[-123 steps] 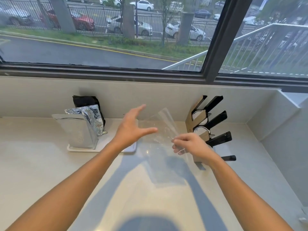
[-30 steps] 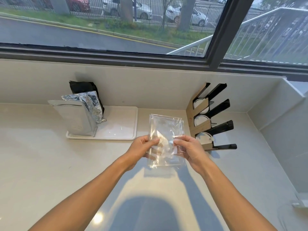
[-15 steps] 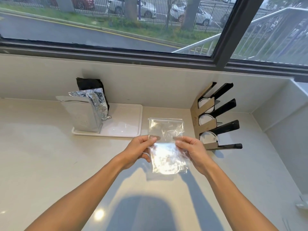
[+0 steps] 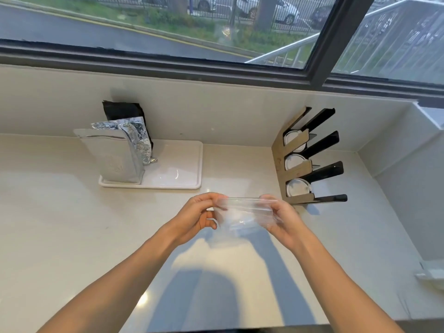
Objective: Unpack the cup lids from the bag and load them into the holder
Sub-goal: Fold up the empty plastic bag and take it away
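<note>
Just below the frame's centre, a clear bag [image 4: 245, 213] is stretched between the left hand [image 4: 199, 216] and the right hand [image 4: 283, 218] — each pinched shut on one end. Right of centre, white lids [image 4: 298, 187] are seated in the holder [image 4: 310, 155] — near the right hand, not touching.

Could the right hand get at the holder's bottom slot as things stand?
Probably yes: the right hand is just in front of the holder with bare counter between, but it grips the bag with the left hand.

Clear bag [image 4: 245, 216]; black-and-tan holder [image 4: 310, 155]; silver pouch [image 4: 115, 157].
</note>
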